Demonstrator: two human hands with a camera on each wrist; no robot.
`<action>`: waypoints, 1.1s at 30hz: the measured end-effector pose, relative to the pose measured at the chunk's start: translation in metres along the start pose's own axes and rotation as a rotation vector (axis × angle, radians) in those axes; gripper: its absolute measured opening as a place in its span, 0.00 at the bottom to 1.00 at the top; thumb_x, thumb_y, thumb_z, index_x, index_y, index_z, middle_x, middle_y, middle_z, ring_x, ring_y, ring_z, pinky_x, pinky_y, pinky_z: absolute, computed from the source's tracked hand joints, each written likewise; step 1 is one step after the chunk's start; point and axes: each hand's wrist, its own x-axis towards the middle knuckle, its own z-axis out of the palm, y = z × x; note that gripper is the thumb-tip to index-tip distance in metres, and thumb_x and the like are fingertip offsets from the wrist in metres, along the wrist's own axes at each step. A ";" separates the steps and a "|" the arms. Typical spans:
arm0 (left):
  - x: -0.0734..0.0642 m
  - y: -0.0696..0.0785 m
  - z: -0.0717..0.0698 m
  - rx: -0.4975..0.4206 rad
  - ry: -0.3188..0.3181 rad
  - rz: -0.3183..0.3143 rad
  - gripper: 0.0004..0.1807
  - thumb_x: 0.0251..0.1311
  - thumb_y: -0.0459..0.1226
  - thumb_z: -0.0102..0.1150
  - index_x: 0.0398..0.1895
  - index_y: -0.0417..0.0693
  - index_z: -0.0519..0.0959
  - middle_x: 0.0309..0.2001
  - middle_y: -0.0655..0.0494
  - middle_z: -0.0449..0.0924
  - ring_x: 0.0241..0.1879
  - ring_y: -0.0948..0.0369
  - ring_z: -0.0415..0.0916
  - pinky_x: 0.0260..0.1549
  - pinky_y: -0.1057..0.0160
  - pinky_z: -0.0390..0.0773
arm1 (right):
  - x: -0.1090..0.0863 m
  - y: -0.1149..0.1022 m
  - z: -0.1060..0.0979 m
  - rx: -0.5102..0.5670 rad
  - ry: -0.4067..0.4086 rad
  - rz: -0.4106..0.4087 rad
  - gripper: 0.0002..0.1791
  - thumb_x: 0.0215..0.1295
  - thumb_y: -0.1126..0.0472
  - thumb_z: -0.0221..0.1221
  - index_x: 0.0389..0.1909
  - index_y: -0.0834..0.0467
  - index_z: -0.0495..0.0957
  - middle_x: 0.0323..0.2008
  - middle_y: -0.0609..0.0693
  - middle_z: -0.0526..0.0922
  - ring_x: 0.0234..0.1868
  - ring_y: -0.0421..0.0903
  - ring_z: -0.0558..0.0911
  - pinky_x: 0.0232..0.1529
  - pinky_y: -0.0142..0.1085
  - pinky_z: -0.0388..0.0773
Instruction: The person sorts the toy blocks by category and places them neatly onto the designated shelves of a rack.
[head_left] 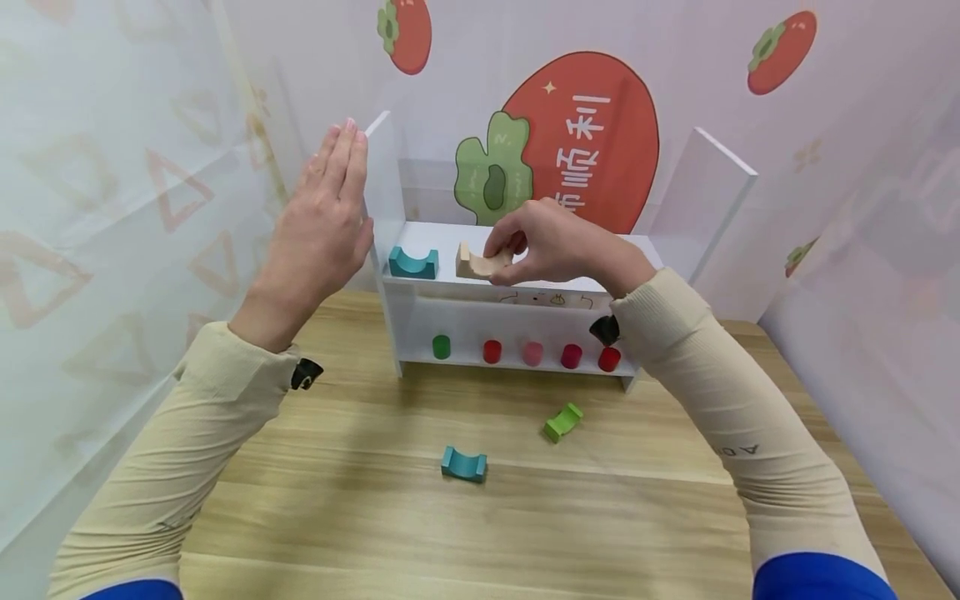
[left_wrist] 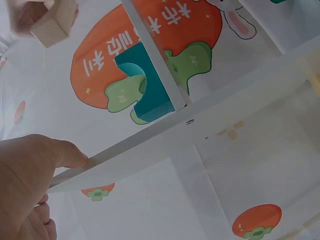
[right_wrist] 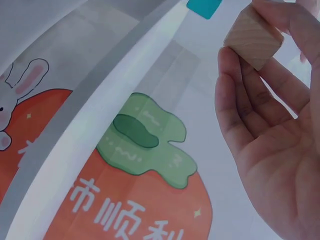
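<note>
My right hand pinches a natural-wood block with a rounded notch between thumb and fingers, low over the upper board of a white shelf. The right wrist view shows the square end of this wooden block at the fingertips. My left hand is at the shelf's left side panel. In the left wrist view, its thumb lies along the panel's edge, with the other fingers on the outer side. A teal notched block sits at the left end of the upper board.
Several short cylinders, one green and the others red or pink, line the lower board. On the wooden table in front lie a teal notched block and a lime-green one. A printed curtain hangs behind.
</note>
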 end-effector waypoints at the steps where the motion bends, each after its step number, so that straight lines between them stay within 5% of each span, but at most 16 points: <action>1: 0.000 0.000 0.000 0.001 -0.001 0.001 0.44 0.71 0.29 0.55 0.84 0.33 0.45 0.86 0.36 0.45 0.87 0.43 0.42 0.83 0.41 0.51 | 0.002 0.001 0.000 -0.003 0.001 0.013 0.14 0.60 0.56 0.75 0.45 0.54 0.91 0.39 0.50 0.89 0.42 0.45 0.83 0.47 0.38 0.83; 10: -0.001 -0.001 0.000 0.007 -0.007 -0.003 0.45 0.71 0.29 0.55 0.85 0.32 0.44 0.86 0.37 0.44 0.87 0.43 0.42 0.83 0.42 0.51 | 0.019 0.019 0.014 0.011 -0.006 0.083 0.11 0.61 0.57 0.72 0.44 0.55 0.91 0.36 0.51 0.86 0.38 0.47 0.80 0.39 0.35 0.78; 33: 0.000 -0.001 0.002 -0.015 0.009 -0.003 0.45 0.70 0.28 0.57 0.84 0.32 0.45 0.86 0.37 0.45 0.87 0.44 0.42 0.84 0.44 0.49 | 0.034 0.027 0.027 0.018 -0.069 0.135 0.10 0.64 0.56 0.72 0.43 0.56 0.91 0.37 0.52 0.87 0.39 0.47 0.80 0.42 0.35 0.80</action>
